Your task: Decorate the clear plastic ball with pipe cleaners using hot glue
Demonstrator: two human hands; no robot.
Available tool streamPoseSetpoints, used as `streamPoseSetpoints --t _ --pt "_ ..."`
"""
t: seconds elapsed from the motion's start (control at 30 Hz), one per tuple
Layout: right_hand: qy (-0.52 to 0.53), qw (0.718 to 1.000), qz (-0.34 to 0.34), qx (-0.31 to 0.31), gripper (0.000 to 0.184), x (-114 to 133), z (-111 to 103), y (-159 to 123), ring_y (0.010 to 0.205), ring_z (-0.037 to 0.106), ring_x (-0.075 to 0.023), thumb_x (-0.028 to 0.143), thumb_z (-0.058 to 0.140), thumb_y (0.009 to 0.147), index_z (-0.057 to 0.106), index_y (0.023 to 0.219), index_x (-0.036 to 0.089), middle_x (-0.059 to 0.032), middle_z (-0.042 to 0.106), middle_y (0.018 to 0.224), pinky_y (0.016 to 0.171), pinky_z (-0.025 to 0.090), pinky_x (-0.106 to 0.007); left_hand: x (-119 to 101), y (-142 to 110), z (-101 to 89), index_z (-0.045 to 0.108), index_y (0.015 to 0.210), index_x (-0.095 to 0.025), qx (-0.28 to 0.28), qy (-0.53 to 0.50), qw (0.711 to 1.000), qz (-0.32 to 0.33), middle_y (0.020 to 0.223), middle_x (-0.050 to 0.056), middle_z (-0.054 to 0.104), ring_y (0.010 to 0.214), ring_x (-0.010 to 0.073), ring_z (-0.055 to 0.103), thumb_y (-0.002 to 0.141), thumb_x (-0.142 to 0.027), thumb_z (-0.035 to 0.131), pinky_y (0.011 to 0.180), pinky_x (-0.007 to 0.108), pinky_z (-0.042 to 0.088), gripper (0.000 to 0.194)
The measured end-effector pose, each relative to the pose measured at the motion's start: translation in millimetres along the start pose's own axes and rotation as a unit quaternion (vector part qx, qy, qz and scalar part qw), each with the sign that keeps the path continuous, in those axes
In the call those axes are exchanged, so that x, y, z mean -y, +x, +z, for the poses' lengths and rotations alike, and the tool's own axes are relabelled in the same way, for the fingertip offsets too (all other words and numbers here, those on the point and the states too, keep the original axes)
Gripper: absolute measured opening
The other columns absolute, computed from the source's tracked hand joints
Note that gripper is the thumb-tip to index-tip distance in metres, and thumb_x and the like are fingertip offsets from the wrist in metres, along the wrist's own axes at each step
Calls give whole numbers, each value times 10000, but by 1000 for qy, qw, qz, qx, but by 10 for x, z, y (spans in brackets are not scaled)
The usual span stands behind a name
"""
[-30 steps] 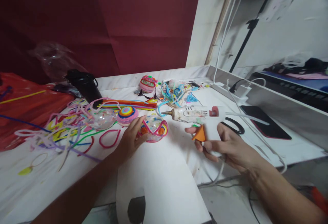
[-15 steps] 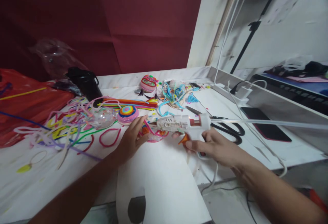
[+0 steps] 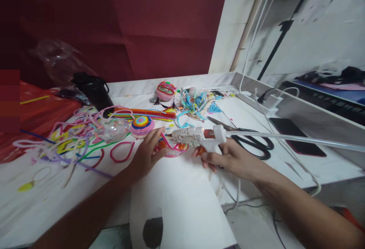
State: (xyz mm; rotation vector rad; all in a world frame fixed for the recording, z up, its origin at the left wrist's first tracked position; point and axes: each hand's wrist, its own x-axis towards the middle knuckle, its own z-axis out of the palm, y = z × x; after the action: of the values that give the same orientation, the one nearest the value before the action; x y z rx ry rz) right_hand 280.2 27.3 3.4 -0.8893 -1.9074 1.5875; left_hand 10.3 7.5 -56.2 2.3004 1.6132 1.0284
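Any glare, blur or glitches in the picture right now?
Head view: blocky patches along the left edge, over the red plastic and dark red backdrop; bright glints on the clear ball; lettering on the dark box too soft to read; tip of the glue gun hard to make out against the pink-trimmed ball.

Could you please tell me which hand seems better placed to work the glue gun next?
Probably the right hand: it grips the glue gun near the orange trigger, while the left hand holds the pink-trimmed ball.
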Motion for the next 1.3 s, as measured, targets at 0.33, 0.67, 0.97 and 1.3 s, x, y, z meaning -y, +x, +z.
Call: streamPoseSetpoints --t 0.33,0.67,0.97,1.3 --pt "9 999 19 25 115 45 6 13 531 515 -102 241 592 781 644 830 150 1 616 653 520 442 -226 39 -20 35 419 1413 -157 -15 7 999 27 1397 156 516 1309 272 473 916 -491 492 1077 393 405 604" --pt "-46 998 47 24 181 96 5 7 515 527 -109 288 553 807 602 682 167 4 596 631 522 424 -234 39 -11 39 428 1406 -155 -21 15 999 35 1396 160 521 1304 279 481 910 -479 515 1068 399 417 598" --pt "-108 992 68 0 212 117 16 -7 501 516 -106 270 530 808 589 636 162 15 550 541 516 408 -213 36 11 31 438 1403 -152 -18 18 999 35 1384 164 533 1299 288 487 909 -498 503 1067 407 419 607" --pt "-140 987 72 -20 281 94 22 -37 478 514 -100 290 532 815 588 571 161 10 554 499 487 396 -202 7 13 9 438 1399 -123 -10 18 999 24 1390 181 529 1296 281 493 916 -503 488 1037 397 445 616"
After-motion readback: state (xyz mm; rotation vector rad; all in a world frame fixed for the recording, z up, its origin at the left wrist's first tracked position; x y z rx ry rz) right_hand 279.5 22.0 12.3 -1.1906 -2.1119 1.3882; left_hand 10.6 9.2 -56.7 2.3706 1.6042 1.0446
